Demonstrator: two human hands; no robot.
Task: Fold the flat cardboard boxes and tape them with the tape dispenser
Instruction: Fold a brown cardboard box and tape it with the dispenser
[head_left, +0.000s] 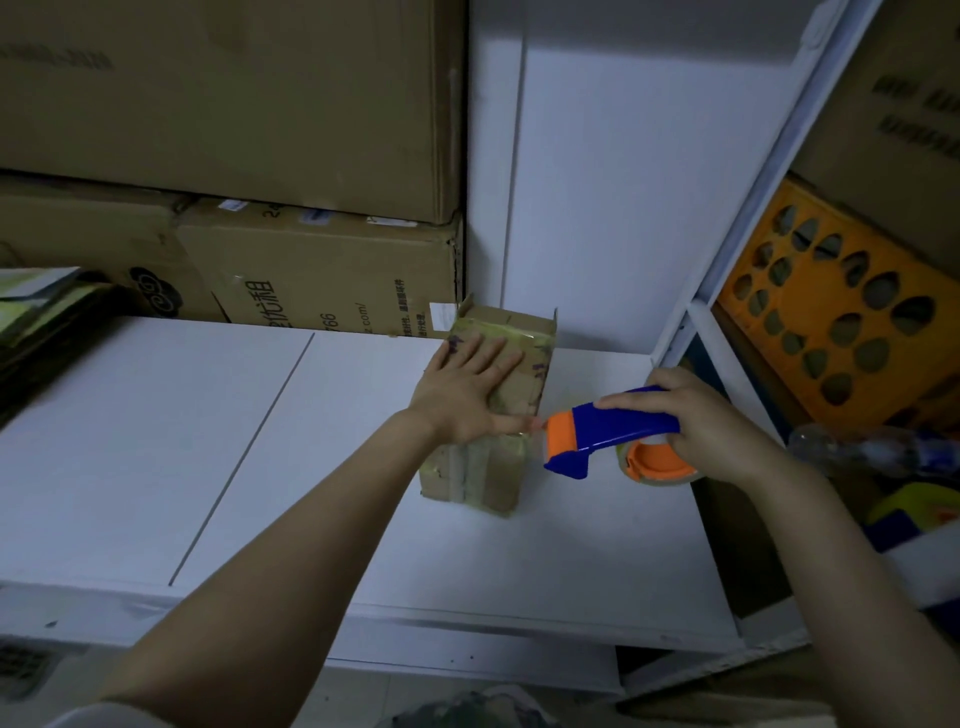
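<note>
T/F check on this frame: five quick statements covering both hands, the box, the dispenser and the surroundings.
1. The left hand lies flat on top of the small cardboard box. True.
2. The right hand grips the tape dispenser. True.
3. The dispenser is red and black. False: it is blue and orange.
4. The box stands on the floor. False: it stands on the white table.
5. The orange crate sits left of the box. False: it is to the right, in the shelf unit.
</note>
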